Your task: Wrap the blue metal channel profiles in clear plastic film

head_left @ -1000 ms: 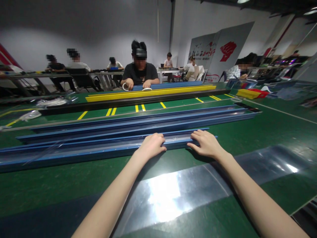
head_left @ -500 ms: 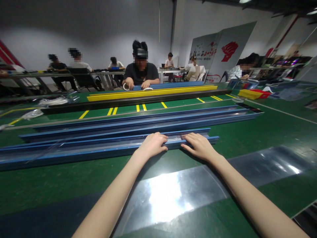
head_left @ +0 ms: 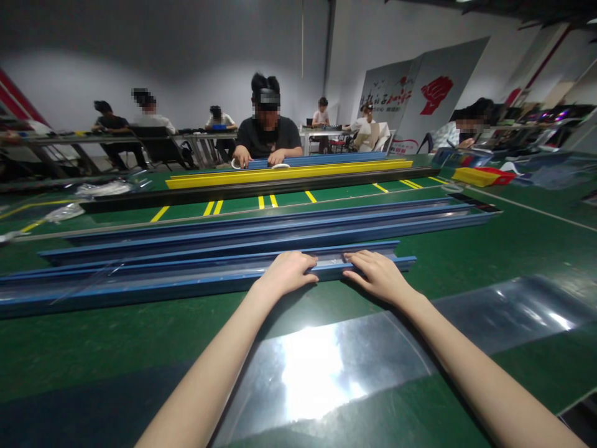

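A long blue channel with a clear strip inside lies across the green table, nearest to me. My left hand grips its near wall towards the right end, fingers inside the channel and thumb outside. Just right of it my right hand holds the same wall in the same way, close to the channel's end. A gap separates the two hands. Behind lies another blue channel. In front, under my forearms, a shiny clear sheet is spread on the table.
Across the green table are a black bar, a yellow channel and yellow tape marks. A person opposite has both hands at another blue channel. Yellow and red trays stand at the back right, crumpled plastic at the back left.
The view has shifted very slightly. Both hands keep the same grip on the blue channel.
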A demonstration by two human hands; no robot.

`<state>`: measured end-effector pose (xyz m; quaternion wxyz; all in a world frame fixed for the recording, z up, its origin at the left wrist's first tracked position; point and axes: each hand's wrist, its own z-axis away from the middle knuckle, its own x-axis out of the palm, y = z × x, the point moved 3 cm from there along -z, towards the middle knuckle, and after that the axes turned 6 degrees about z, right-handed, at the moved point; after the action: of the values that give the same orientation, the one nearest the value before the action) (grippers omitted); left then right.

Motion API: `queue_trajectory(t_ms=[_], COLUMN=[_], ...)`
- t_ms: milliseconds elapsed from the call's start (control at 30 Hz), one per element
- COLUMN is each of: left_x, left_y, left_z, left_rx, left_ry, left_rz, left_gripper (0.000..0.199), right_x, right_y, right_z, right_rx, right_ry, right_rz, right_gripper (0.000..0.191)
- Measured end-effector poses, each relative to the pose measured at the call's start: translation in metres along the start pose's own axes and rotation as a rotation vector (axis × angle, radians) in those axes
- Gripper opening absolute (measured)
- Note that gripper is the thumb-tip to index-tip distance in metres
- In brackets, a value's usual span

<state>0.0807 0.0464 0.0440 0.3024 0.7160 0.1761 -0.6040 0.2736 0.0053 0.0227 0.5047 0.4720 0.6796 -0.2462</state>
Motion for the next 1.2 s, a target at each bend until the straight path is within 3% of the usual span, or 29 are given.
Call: queue_trajectory(t_ms=[1200], left_x=[0.0055], left_y=[-0.0086], left_z=[-0.0028], left_rx=[-0.048], left_ry=[-0.023], left_rz=[0.245], left_gripper=[0.036], right_x=[0.0039], right_y=[0.0004], right_z=[0.0012], right_rx=[0.038], right_ry=[0.009], right_rz=[-0.012], right_gripper=[0.042])
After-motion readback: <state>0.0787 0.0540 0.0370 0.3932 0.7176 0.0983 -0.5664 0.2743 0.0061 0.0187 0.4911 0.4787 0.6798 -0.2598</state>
